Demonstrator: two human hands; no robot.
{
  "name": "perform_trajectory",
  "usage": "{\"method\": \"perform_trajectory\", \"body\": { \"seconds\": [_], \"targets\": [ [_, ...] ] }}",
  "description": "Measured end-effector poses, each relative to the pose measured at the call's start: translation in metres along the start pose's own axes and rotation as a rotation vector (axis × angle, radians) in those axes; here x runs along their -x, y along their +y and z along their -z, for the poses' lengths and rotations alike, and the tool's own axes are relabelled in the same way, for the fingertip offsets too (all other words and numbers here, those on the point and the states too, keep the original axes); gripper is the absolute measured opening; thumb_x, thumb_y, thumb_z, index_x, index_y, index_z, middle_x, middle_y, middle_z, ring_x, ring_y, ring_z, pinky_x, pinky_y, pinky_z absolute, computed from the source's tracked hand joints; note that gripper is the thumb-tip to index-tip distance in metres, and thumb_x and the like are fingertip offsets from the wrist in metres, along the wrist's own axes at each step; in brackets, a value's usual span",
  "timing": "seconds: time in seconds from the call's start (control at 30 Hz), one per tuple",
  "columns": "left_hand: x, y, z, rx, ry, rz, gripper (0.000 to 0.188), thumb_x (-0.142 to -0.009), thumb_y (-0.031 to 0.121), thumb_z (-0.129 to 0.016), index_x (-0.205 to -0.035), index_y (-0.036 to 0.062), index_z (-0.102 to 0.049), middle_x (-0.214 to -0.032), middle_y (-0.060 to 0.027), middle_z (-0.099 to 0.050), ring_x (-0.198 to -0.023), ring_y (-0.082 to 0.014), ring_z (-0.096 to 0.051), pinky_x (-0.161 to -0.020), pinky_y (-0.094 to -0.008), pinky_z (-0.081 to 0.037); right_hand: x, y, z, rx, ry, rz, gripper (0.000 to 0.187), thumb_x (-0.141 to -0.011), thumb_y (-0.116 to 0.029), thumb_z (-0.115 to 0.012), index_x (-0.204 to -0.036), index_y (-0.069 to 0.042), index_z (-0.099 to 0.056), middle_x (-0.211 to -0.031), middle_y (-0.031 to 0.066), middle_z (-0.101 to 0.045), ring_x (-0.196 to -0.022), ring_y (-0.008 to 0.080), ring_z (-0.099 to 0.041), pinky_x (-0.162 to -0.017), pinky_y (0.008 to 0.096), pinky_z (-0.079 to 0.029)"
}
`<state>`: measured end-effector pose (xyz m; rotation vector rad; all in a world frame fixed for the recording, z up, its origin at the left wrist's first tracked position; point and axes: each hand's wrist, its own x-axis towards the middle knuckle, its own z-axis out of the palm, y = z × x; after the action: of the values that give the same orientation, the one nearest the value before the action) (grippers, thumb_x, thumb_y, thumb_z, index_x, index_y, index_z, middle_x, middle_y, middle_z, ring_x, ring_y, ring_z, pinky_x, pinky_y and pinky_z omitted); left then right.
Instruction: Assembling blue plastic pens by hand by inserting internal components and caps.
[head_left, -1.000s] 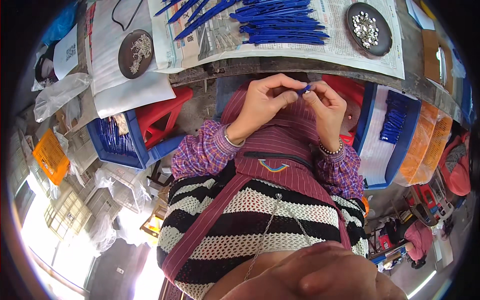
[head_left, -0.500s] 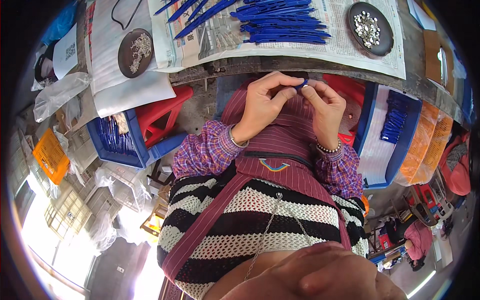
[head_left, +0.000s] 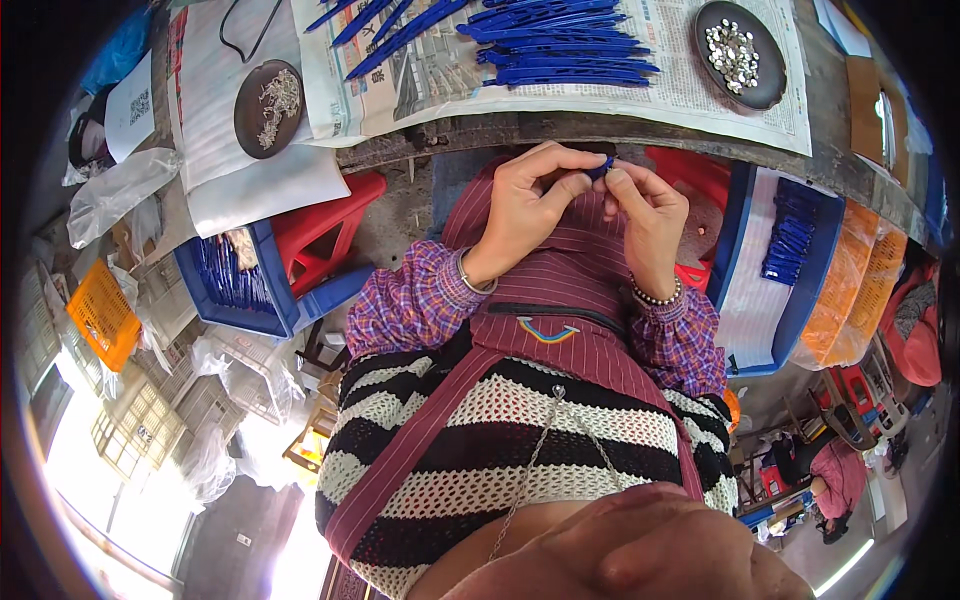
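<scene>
My left hand (head_left: 530, 205) is closed in a pinch on a small-looking blue plastic piece (head_left: 600, 171), most of it hidden by the fingers. My right hand (head_left: 652, 215) pinches at the other end of that piece, thumb against forefinger. Whether a tiny part sits in the right fingertips is too small to tell. Both hands are above my lap, just short of the table edge. Beyond them, long blue plastic strips (head_left: 565, 45) lie in a pile on newspaper (head_left: 430, 95).
A dark dish (head_left: 773, 60) of silvery discs stands far right; another dark dish (head_left: 247, 115) of small silvery bits stands left. Blue trays (head_left: 250, 322) with blue pieces flank me, the right tray (head_left: 737, 200) lined in white. A red stool (head_left: 335, 215) is beside the left tray.
The hands stay nearly in place; the right fingers shift slightly at the end of the blue piece. The view moves a little.
</scene>
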<state>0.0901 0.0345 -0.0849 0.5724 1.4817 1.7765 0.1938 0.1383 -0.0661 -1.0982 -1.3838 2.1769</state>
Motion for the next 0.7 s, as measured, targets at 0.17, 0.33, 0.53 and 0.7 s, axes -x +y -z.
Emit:
{"method": "perform_trajectory", "body": {
  "seconds": [0.17, 0.33, 0.53, 0.7],
  "targets": [
    [0.0007, 0.0037, -0.0015, 0.036, 0.006, 0.015, 0.022, -0.081, -0.006, -0.058, -0.102, -0.0015, -0.063, -0.094, -0.007, -0.061, -0.086, -0.0115, -0.057, -0.075, -0.0223, -0.046, 0.0027, -0.0032, -0.0025, 0.061, -0.013, 0.042, 0.015, -0.087, -0.009, -0.057, -0.093, 0.004, -0.064, -0.076, 0.0055, -0.063, -0.06, 0.0062, -0.053, -0.054, 0.0184, -0.042],
    [0.002, 0.0045, -0.0014, 0.052, 0.004, 0.029, 0.023, -0.081, -0.006, -0.058, -0.102, -0.0008, -0.063, -0.093, -0.0058, -0.062, -0.085, -0.0103, -0.057, -0.073, -0.0215, -0.046, 0.0027, -0.0037, 0.0, 0.097, -0.062, 0.073, 0.016, -0.089, -0.011, -0.055, -0.088, 0.002, -0.063, -0.076, 0.0046, -0.063, -0.06, 0.0059, -0.053, -0.054, 0.0185, -0.042],
    [0.0027, 0.0039, -0.001, 0.097, 0.005, 0.094, 0.022, -0.081, -0.005, -0.059, -0.102, 0.0001, -0.063, -0.093, -0.0048, -0.062, -0.08, -0.0078, -0.056, -0.067, -0.0193, -0.044, 0.0008, -0.0007, 0.0008, 0.072, -0.073, 0.06, 0.015, -0.088, -0.009, -0.055, -0.088, 0.003, -0.063, -0.074, 0.0036, -0.061, -0.061, 0.0062, -0.053, -0.055, 0.0185, -0.042],
    [0.0012, 0.0021, -0.0031, 0.131, 0.025, 0.059, 0.021, -0.081, -0.003, -0.06, -0.102, 0.0011, -0.064, -0.09, -0.0028, -0.061, -0.072, -0.005, -0.053, -0.061, -0.018, -0.041, -0.0042, 0.002, 0.0071, 0.338, -0.134, 0.261, 0.009, -0.083, -0.002, -0.06, -0.087, 0.006, -0.062, -0.076, 0.0036, -0.059, -0.064, 0.0075, -0.053, -0.056, 0.0184, -0.041]
  ]
}}
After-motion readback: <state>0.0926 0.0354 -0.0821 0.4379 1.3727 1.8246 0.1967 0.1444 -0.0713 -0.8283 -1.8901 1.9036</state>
